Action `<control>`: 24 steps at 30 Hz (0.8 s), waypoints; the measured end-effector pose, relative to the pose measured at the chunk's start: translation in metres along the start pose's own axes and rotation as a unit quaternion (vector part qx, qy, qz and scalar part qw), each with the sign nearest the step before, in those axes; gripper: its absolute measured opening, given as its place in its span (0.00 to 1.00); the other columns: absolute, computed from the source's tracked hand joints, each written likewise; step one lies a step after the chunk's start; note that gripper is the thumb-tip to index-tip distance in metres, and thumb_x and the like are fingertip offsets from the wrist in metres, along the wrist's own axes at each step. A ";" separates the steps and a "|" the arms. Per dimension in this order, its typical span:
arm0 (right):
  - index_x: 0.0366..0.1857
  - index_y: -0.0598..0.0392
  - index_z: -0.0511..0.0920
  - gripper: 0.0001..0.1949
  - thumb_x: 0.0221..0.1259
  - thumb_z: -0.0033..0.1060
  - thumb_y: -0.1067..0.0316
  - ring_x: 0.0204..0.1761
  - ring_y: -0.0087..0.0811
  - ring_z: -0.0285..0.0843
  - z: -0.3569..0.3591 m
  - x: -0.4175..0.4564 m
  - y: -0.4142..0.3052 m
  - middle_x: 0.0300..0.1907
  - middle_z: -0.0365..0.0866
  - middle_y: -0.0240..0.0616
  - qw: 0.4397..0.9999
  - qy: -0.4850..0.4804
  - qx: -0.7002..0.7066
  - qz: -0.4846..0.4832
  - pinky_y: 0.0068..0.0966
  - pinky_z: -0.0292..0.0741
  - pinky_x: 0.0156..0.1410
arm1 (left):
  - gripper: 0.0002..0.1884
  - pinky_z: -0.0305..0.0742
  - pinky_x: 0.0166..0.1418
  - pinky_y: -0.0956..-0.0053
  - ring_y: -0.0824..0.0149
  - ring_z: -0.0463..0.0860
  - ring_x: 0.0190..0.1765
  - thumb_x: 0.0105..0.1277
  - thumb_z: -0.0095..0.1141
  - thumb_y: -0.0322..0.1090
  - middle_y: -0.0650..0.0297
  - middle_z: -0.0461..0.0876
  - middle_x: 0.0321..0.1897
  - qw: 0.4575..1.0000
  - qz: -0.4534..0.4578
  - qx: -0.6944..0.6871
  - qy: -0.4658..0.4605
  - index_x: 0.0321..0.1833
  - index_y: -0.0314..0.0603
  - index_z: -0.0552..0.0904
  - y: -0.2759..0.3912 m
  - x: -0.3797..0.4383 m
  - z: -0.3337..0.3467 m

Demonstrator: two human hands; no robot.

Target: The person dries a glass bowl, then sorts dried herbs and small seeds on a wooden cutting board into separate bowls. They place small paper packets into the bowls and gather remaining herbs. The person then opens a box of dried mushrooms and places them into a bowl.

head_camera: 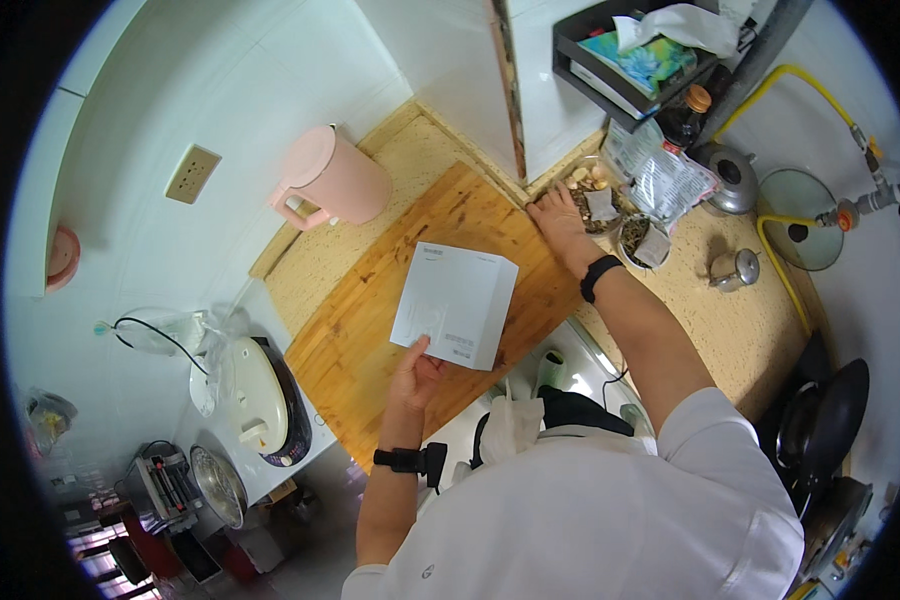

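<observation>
A white cardboard box (451, 306) with small print sits above the wooden board (345, 330); whether its underside touches the board is hidden. My left hand (418, 375) grips the near edge of this box, thumb on top and the other fingers partly out of sight below. At the board's far right corner is my right hand (560, 221), its fingers against the side of a clear plastic tub (589, 161). That tub contains dried brown bits, pale pieces and a white sachet (601, 204). Whether the right fingers grip the tub or the board's edge cannot be made out.
A pink electric kettle (334, 176) stands behind the board, by the wall. Right of the tub are a white cup (645, 241) of dried leaves, a silver packet (664, 187) and a small metal pot (734, 270). An electric cooker (266, 405) is at left.
</observation>
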State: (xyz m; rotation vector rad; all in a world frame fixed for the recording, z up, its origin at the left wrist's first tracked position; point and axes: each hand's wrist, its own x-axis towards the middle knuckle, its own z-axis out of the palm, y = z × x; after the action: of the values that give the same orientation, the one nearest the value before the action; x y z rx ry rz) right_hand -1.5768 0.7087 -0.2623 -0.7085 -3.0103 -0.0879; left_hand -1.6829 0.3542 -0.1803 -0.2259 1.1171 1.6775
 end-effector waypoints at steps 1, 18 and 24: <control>0.49 0.48 0.75 0.15 0.57 0.48 0.72 0.59 0.41 0.65 -0.002 0.002 0.001 0.45 0.75 0.40 1.000 -0.012 -0.015 -0.008 0.42 0.45 0.76 | 0.24 0.67 0.61 0.63 0.63 0.74 0.58 0.63 0.58 0.40 0.64 0.77 0.54 1.000 -0.004 -0.004 0.002 0.61 0.47 0.69 0.002 0.000 -0.005; 0.52 0.51 0.70 0.18 0.55 0.54 0.71 0.43 0.49 0.76 -0.066 0.089 -0.090 0.47 0.71 0.50 0.958 0.060 0.276 0.042 0.41 0.74 0.46 | 0.27 0.66 0.65 0.58 0.60 0.72 0.61 0.62 0.59 0.36 0.63 0.73 0.58 0.999 -0.012 -0.052 0.003 0.64 0.47 0.66 0.054 -0.009 -0.073; 0.49 0.54 0.72 0.16 0.54 0.51 0.77 0.41 0.50 0.77 -0.055 0.165 -0.103 0.55 0.68 0.59 0.964 0.043 0.259 0.050 0.39 0.76 0.41 | 0.29 0.63 0.68 0.56 0.58 0.67 0.67 0.62 0.55 0.33 0.60 0.69 0.64 0.997 0.002 -0.073 -0.002 0.67 0.44 0.63 0.072 -0.044 -0.072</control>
State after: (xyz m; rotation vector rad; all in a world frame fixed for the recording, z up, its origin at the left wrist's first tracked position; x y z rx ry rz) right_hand -1.7687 0.6864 -0.2025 -0.7614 -2.7159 0.6296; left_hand -1.7503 0.2709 -0.1520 -0.3131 0.9942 1.7630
